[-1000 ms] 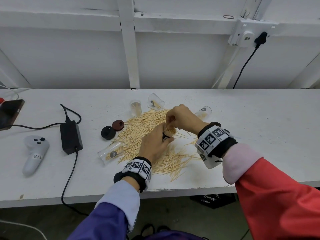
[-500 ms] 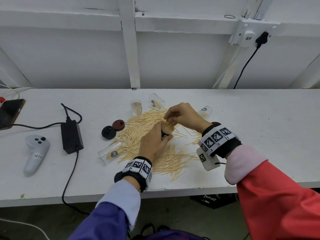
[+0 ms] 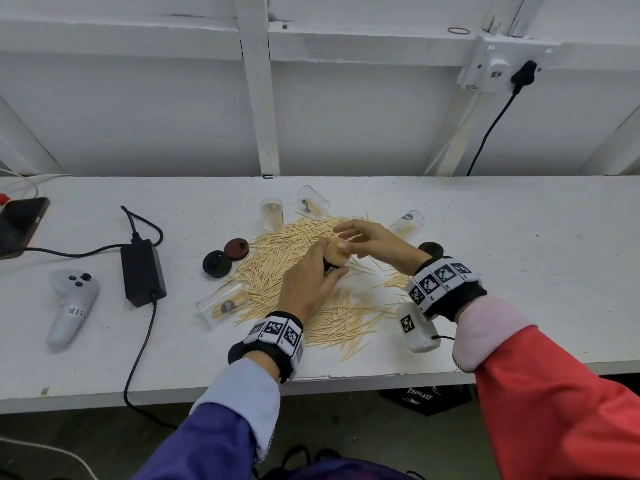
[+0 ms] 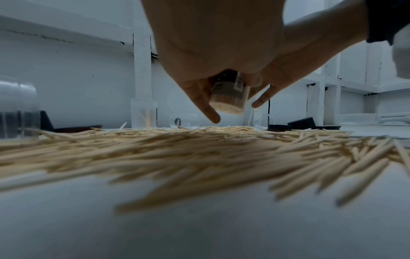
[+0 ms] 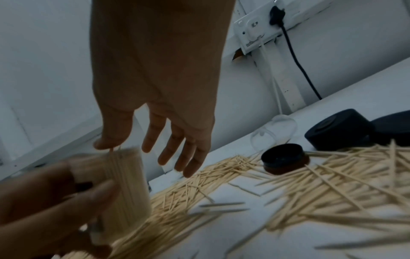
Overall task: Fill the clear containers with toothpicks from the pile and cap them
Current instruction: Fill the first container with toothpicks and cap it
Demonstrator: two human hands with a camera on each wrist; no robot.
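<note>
The left hand (image 3: 304, 278) grips a clear container (image 3: 336, 255) packed with toothpicks, its fingers curled round the wall and the open mouth tilted up toward the right hand (image 3: 372, 239). In the right wrist view that hand's fingers (image 5: 170, 147) hang straight and spread just above the mouth; the thumb tip touches one or two toothpicks standing proud of the rest, though I cannot tell whether it pinches them.

The container looks full, so the step in hand is probably seating the last sticks. Doing it well means holding the container steady and closer to upright, then pressing the proud tips level with a flat fingertip so a cap can close.

Below both hands lies the pile of toothpicks (image 3: 277, 265). Just beyond the right fingers sits a black cap (image 5: 282, 156), the handiest to take; two more caps (image 3: 225, 258) lie left of the left-hand fingers. Farther off stand and lie other clear containers (image 3: 272, 214), mostly unfilled.
</note>
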